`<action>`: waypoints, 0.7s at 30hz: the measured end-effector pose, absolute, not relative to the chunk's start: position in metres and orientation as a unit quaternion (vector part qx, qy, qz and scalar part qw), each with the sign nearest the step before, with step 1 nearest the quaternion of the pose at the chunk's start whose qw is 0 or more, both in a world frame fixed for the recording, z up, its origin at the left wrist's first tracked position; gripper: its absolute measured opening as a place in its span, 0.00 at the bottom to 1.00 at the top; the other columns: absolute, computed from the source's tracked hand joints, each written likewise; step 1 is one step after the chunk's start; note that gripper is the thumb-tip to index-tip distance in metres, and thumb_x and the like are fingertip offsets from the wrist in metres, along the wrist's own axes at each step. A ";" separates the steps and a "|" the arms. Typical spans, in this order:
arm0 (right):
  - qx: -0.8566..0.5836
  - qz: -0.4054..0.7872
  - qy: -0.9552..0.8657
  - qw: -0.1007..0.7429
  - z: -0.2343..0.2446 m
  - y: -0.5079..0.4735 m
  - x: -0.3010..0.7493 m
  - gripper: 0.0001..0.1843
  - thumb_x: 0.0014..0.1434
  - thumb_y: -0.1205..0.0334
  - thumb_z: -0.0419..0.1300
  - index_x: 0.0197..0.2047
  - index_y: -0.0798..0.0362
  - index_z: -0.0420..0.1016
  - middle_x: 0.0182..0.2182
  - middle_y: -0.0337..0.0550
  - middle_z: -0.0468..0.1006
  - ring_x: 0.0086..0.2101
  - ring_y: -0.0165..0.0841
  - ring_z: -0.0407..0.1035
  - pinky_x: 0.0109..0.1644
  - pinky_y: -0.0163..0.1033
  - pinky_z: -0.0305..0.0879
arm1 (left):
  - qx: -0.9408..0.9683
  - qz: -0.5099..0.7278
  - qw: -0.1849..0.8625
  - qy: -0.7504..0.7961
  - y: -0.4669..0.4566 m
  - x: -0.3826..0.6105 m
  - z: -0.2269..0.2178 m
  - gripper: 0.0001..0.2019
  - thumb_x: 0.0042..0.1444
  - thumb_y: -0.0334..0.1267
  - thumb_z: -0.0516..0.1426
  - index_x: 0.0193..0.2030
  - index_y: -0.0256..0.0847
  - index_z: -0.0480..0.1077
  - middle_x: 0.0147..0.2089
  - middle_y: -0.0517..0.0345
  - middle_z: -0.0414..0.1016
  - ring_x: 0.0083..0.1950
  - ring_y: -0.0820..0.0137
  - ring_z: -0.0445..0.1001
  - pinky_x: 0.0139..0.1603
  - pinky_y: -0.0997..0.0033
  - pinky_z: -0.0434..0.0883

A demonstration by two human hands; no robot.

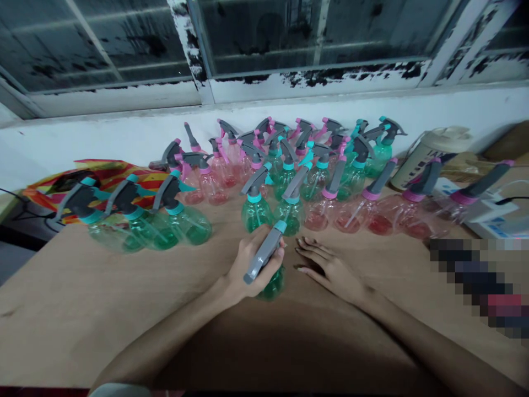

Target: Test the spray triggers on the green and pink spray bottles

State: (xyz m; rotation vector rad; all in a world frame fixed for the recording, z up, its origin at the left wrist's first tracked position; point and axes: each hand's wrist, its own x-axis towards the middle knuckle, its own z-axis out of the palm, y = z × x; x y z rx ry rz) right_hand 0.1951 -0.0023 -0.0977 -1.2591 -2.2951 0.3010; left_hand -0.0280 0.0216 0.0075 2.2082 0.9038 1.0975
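My left hand (pixel 243 264) is closed round the neck of a green spray bottle (pixel 273 285) with a grey and turquoise trigger head (pixel 266 251). The bottle is upright at the middle of the table, its nozzle turned away from me. Just right of it, my right hand (pixel 330 270) rests palm down near the tabletop, fingers stretched and holding nothing. Directly beyond the hands stand two green spray bottles (pixel 256 212). A row of pink spray bottles (pixel 349 215) runs on to the right from them.
More pink and green spray bottles (pixel 229 165) crowd the back by the wall. Green bottles (pixel 190 223) stand at left beside a striped bag (pixel 119 168). A large pale cylinder (pixel 430 154) and a white box (pixel 491 209) are at right. Windows (pixel 322 33) rise behind the wooden table (pixel 74 309).
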 end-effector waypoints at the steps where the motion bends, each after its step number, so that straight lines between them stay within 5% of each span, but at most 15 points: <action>1: -0.462 0.111 -0.843 0.252 -0.098 -0.002 0.195 0.24 0.63 0.54 0.53 0.60 0.52 0.63 0.59 0.47 0.66 0.60 0.40 0.55 0.63 0.55 0.55 | 0.813 0.400 0.257 0.336 0.022 -0.027 0.008 0.06 0.57 0.35 0.52 0.39 0.41 0.69 0.35 0.55 0.72 0.36 0.68 0.74 0.40 0.66 0.72; 6: -0.463 0.114 -0.840 0.261 -0.100 -0.002 0.195 0.24 0.62 0.54 0.53 0.61 0.50 0.62 0.59 0.47 0.66 0.60 0.41 0.55 0.63 0.55 0.54 | 0.804 0.405 0.263 0.348 0.023 -0.022 0.004 0.11 0.58 0.35 0.52 0.47 0.40 0.68 0.43 0.49 0.73 0.45 0.64 0.74 0.48 0.61 0.70; 21: -0.462 0.109 -0.845 0.244 -0.101 -0.002 0.196 0.24 0.63 0.53 0.52 0.59 0.53 0.64 0.59 0.48 0.65 0.61 0.39 0.54 0.64 0.54 0.53 | 0.816 0.400 0.248 0.336 0.024 -0.022 0.002 0.11 0.56 0.33 0.51 0.45 0.42 0.69 0.37 0.54 0.73 0.39 0.67 0.75 0.42 0.64 0.72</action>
